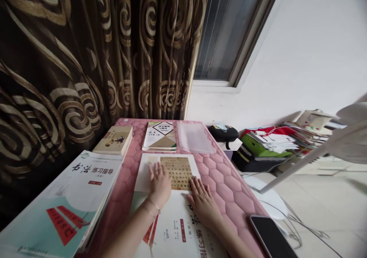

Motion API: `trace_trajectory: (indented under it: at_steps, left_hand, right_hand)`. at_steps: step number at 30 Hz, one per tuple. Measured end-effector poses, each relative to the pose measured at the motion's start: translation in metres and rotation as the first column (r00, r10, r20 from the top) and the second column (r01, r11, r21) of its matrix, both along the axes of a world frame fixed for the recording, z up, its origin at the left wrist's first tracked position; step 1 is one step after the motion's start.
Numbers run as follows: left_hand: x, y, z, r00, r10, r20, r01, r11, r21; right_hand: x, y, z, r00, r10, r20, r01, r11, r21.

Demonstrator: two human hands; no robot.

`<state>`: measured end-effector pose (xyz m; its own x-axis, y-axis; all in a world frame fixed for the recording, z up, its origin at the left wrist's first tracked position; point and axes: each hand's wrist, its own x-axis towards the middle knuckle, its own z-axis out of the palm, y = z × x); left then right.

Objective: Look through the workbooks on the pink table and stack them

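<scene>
My left hand [158,183] lies flat with fingers stretched out on a white book [177,227] whose cover shows a tan panel of characters [176,170]. My right hand [203,198] rests flat beside it on the same cover, fingers spread, just right of the tan panel. Neither hand holds anything. The book lies in the middle of a small table with a pink quilted cover [220,181].
A stack of calligraphy workbooks [74,200] sits at the left. A small book [114,139], a green-and-white book [159,136] and a clear folder [195,137] line the far edge. A black phone [271,237] lies at the right. Patterned curtain behind; cluttered floor and fan at right.
</scene>
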<state>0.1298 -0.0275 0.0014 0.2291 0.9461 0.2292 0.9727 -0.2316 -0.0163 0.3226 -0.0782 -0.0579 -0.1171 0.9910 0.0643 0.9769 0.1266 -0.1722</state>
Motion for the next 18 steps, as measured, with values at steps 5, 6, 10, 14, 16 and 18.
trace_trajectory:
  at_steps: [5, 6, 10, 14, 16, 18]
  left_hand:
    - [0.023, 0.044, -0.016, 0.978, -0.163, 0.133, 0.182, 0.972, -0.145]
    - [0.018, 0.048, -0.021, 0.983, -0.127, 0.132, 0.147, 0.977, -0.155]
    - [-0.016, 0.049, -0.031, 0.997, -0.021, 0.072, 0.028, 0.995, -0.100]
    - [-0.035, 0.048, -0.033, 0.999, -0.011, 0.031, 0.013, 0.999, -0.048]
    - [-0.036, 0.050, -0.037, 0.999, -0.011, 0.031, 0.012, 0.999, -0.033]
    - [-0.035, 0.054, -0.043, 0.999, -0.007, 0.035, 0.007, 1.000, -0.014]
  right_hand:
    - [0.001, 0.000, -0.001, 1.000, 0.011, 0.009, -0.010, 1.000, -0.015]
    - [0.001, 0.000, 0.000, 1.000, 0.008, 0.010, -0.008, 1.000, -0.023]
    - [-0.001, -0.003, 0.013, 1.000, -0.009, 0.024, 0.011, 0.997, -0.082]
    - [-0.022, 0.007, 0.042, 0.997, -0.046, 0.062, 0.054, 0.990, -0.133]
    - [-0.046, 0.025, 0.058, 1.000, 0.009, 0.017, -0.007, 0.996, -0.090]
    - [-0.074, 0.050, 0.067, 0.991, 0.116, -0.070, -0.118, 0.993, -0.029]
